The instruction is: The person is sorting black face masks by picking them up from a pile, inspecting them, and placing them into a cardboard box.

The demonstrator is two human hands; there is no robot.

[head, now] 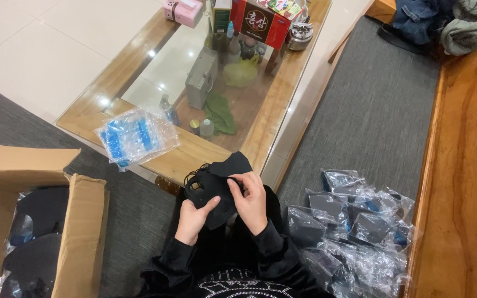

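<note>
Both my hands hold a black face mask (pixel 216 182) with thin ear loops just in front of my lap. My left hand (pixel 193 218) grips its lower edge from beneath. My right hand (pixel 251 200) pinches the mask's middle with thumb and fingers. Black sleeves cover both wrists. A crumpled stack of clear plastic sleeves with blue print (pixel 133 135) lies on the near corner of the glass-topped wooden table (pixel 260 127).
An open cardboard box (pixel 78 232) at my left holds dark bagged masks. Several bagged dark masks (pixel 354 226) are piled on the grey carpet at my right. Boxes, bottles and a metal case crowd the table. A wooden bench (pixel 465 182) runs along the right.
</note>
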